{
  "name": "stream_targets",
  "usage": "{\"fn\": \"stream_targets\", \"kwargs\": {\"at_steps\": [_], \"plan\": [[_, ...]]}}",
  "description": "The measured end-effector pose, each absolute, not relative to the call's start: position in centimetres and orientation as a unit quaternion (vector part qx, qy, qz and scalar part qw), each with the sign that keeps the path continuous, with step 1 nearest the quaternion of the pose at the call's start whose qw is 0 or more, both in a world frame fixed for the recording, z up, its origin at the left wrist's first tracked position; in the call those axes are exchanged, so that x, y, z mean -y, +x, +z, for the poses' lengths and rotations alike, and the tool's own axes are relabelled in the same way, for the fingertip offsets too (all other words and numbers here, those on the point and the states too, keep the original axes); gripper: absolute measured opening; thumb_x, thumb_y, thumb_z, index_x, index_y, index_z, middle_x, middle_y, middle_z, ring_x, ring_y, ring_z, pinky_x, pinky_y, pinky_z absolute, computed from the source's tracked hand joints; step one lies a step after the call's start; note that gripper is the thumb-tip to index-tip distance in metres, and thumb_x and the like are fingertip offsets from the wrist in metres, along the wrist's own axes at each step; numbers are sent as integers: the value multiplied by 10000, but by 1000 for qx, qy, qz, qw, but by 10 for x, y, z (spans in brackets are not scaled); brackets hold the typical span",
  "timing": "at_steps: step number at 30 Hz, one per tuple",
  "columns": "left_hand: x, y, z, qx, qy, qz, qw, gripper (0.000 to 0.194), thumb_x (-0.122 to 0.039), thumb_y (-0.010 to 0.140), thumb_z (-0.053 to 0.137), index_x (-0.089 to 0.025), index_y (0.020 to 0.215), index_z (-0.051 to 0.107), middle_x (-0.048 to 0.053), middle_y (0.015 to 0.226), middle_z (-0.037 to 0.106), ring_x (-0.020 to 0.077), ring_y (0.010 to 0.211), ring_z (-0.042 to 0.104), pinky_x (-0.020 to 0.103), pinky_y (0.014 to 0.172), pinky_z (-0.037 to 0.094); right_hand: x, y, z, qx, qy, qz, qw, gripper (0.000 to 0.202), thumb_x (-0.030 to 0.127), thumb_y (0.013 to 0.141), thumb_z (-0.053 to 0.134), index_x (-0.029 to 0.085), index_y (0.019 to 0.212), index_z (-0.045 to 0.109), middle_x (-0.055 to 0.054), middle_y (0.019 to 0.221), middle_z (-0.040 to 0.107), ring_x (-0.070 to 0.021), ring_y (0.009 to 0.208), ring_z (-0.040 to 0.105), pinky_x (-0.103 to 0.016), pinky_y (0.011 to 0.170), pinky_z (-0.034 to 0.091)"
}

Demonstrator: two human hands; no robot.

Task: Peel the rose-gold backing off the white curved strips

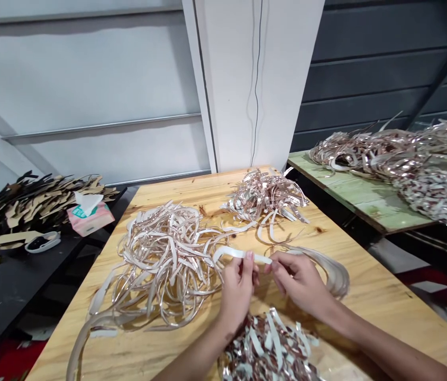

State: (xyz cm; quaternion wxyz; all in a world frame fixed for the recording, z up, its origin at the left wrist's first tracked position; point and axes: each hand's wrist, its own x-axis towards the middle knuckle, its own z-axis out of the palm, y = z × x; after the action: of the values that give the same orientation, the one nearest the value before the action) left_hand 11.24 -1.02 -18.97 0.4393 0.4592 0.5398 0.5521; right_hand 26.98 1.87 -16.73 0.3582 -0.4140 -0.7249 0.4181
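Note:
Near the middle of the wooden table, my left hand (pixel 239 280) pinches a flat white strip (pixel 234 253) between thumb and fingers. My right hand (pixel 299 275) grips the same strip near its right end, so a short length is stretched between both hands. Leftward, the strip curves down toward a tangled heap of shiny pinkish-white strips (pixel 167 259). Beneath my forearms lies a pile of short cut pieces (pixel 268 349), white on one face and metallic rose on the other. A bundle of long curved strips (pixel 336 272) rests just behind my right hand.
Another clump of metallic strips (pixel 266 193) sits at the back of the wooden table (pixel 382 307). To the right, a green-topped table (pixel 370 203) carries more strips. On the dark left table (pixel 9 280) are a tissue box (pixel 92 217) and black and tan cut pieces (pixel 52 198).

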Motion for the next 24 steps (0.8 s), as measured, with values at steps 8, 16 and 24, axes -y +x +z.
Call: {"fn": "stream_targets", "kwargs": {"at_steps": [8,16,24], "plan": [[20,110,-184,-524,549,551,348,264,-453,1024,534,-197,981,581,-26,658,616,147,603,603,230,570,430,-13,270,-153,782,-359,391,327,260,200,964,490,174,740,618,47,538,548,-115,485,479,-236,528,344],[20,106,-183,-546,646,461,268,316,-374,1070,444,-212,837,582,-57,596,503,115,515,492,233,543,351,-19,271,-165,824,-412,219,321,270,206,981,477,181,763,635,16,587,563,-139,523,495,-265,567,323],[17,108,-181,-551,647,464,250,322,-374,1060,481,-201,799,558,-64,594,453,104,530,463,226,556,334,-22,266,-156,775,-471,256,335,265,200,894,522,183,633,564,27,551,517,-128,517,442,-263,550,277]]}}
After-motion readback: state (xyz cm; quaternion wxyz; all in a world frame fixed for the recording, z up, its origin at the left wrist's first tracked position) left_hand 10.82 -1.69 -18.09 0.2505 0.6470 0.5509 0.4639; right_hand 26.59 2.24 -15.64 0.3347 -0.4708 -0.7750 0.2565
